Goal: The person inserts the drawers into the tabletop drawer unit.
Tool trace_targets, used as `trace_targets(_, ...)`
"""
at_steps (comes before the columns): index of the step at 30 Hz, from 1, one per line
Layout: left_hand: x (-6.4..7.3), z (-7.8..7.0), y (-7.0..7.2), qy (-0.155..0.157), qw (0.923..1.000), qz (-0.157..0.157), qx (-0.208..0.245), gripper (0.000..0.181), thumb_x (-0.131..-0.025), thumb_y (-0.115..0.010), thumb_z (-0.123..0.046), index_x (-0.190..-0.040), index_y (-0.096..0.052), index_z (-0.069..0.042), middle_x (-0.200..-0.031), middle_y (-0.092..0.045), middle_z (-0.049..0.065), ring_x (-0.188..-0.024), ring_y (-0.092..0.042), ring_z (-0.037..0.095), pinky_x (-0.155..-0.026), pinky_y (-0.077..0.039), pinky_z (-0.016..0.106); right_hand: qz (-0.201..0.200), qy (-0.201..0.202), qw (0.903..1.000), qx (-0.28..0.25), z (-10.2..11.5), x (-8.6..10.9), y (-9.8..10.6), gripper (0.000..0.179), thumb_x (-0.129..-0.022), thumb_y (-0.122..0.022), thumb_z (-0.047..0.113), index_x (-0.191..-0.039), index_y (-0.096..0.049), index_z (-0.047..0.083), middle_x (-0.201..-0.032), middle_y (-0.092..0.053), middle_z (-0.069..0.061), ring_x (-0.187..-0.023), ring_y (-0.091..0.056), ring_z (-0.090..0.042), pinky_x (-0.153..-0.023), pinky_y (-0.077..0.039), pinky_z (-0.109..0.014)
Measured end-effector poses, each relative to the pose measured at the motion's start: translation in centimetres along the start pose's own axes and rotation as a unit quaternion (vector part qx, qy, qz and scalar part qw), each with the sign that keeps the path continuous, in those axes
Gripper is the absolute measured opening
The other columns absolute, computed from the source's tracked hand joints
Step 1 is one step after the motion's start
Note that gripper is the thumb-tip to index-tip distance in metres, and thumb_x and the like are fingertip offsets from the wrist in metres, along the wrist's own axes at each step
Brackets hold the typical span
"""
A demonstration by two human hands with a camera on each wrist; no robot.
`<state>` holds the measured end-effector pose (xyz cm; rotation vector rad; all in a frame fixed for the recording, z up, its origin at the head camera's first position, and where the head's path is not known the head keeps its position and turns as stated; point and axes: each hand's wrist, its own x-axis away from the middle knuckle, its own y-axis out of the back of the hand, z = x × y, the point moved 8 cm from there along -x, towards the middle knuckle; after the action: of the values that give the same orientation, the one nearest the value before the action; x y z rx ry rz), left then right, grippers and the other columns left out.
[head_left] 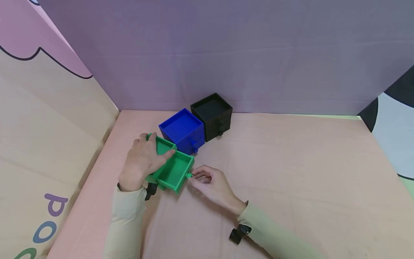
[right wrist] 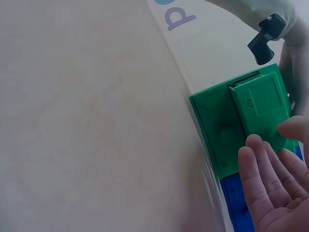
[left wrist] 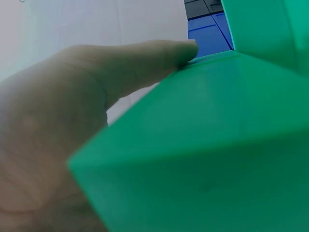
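Note:
A small green drawer box (head_left: 164, 144) stands at the left of the table, its upper drawer (head_left: 176, 172) pulled far out towards the right hand. My left hand (head_left: 139, 162) grips the box from the left, thumb along the top edge and fingers over the far side. With thumb and fingertips, my right hand (head_left: 216, 187) pinches the round knob (head_left: 189, 175) on the drawer's front. The drawer's inside shows bare green. In the right wrist view the lower drawer front (right wrist: 215, 133) sits flush in the box, while the upper drawer juts out.
Directly behind the green box is a blue drawer box (head_left: 182, 126), and beyond it a black one (head_left: 211, 108), set in a diagonal row. A purple wall (head_left: 245, 57) rises behind the pink tabletop (head_left: 291, 172); a printed cream wall (head_left: 48, 136) borders the left.

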<state>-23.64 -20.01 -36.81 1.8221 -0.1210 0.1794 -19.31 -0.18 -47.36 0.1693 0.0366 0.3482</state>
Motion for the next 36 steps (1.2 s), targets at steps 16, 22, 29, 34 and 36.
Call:
trace_targets(16, 0.1, -0.1, 0.0, -0.005, 1.0, -0.005, 0.005, 0.094, -0.099, -0.06, -0.06, -0.165, -0.033, 0.001, -0.164, -0.035, 0.035, -0.144, -0.043, 0.056, -0.108, -0.051, 0.068, -0.014, 0.008, 0.9999, -0.005, 0.4, -0.3, -0.5, 0.019, -0.098, -0.078, 0.017, -0.114, -0.077, 0.008, -0.103, -0.081, -0.01, -0.086, -0.08, -0.031, -0.065, -0.065, -0.034)
trace_targets(22, -0.1, -0.2, 0.0, -0.003, 1.0, -0.002, 0.008, 0.095, -0.099, -0.06, -0.061, -0.165, -0.032, 0.001, -0.164, -0.034, 0.035, -0.144, -0.043, 0.055, -0.108, -0.051, 0.068, -0.016, 0.006, 0.9998, -0.012, 0.4, -0.7, -0.8, 0.018, -0.098, -0.078, 0.015, -0.114, -0.076, 0.008, -0.103, -0.081, -0.01, -0.084, -0.081, -0.026, -0.07, -0.066, -0.037)
trace_targets(29, -0.1, -0.1, -0.1, -0.002, 1.0, 0.0, 0.007, 0.095, -0.099, -0.06, -0.061, -0.165, -0.032, 0.001, -0.164, -0.034, 0.035, -0.144, -0.043, 0.055, -0.109, -0.05, 0.068, -0.017, 0.005, 0.9997, -0.014, 0.4, -1.2, -1.2, 0.018, -0.097, -0.078, 0.012, -0.114, -0.076, 0.006, -0.103, -0.081, -0.011, -0.083, -0.081, -0.025, -0.071, -0.066, -0.035)
trace_targets(34, -0.2, 0.1, -0.1, -0.001, 1.0, -0.002, 0.006, 0.095, -0.099, -0.06, -0.061, -0.165, -0.032, 0.001, -0.163, -0.034, 0.036, -0.143, -0.044, 0.056, -0.108, -0.051, 0.068, -0.016, 0.002, 0.9998, -0.011, 0.5, -1.5, -1.5, 0.018, -0.097, -0.078, 0.012, -0.114, -0.076, 0.005, -0.103, -0.081, -0.012, -0.084, -0.081, -0.03, -0.071, -0.066, -0.038)
trace_targets(36, -0.2, 0.1, -0.1, -0.001, 1.0, -0.003, 0.006, 0.095, -0.099, -0.06, -0.061, -0.165, -0.032, 0.002, -0.163, -0.034, 0.036, -0.143, -0.044, 0.056, -0.107, -0.051, 0.068, -0.014, 0.0, 0.9998, -0.012, 0.5, -1.6, -1.6, 0.018, -0.097, -0.078, 0.011, -0.114, -0.076, 0.006, -0.104, -0.081, -0.014, -0.085, -0.08, -0.031, -0.072, -0.066, -0.038)
